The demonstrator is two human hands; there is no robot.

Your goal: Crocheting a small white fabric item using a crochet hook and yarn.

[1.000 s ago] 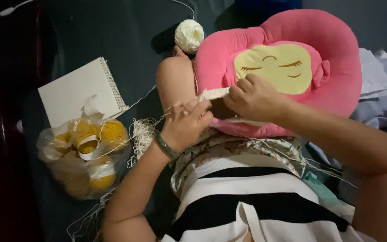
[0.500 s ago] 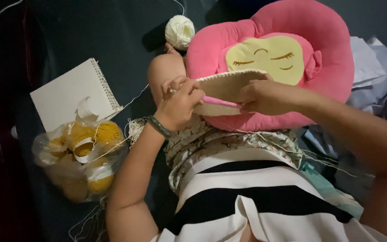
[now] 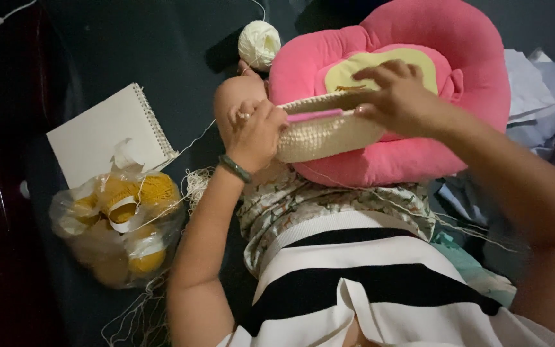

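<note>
Your left hand [image 3: 256, 132] pinches the near end of a cream crocheted oval band [image 3: 325, 132], held over your lap against the pink round plush cushion [image 3: 419, 77]. Your right hand [image 3: 396, 96] has its fingers closed on a pink crochet hook [image 3: 315, 115] lying along the band's top edge. You appear mid-stitch; the next loop likely needs taut yarn from the cream yarn ball [image 3: 259, 42] beyond your knee.

One notebook [image 3: 107, 135], one pillow [image 3: 419, 77], one hook [image 3: 316, 115]
</note>
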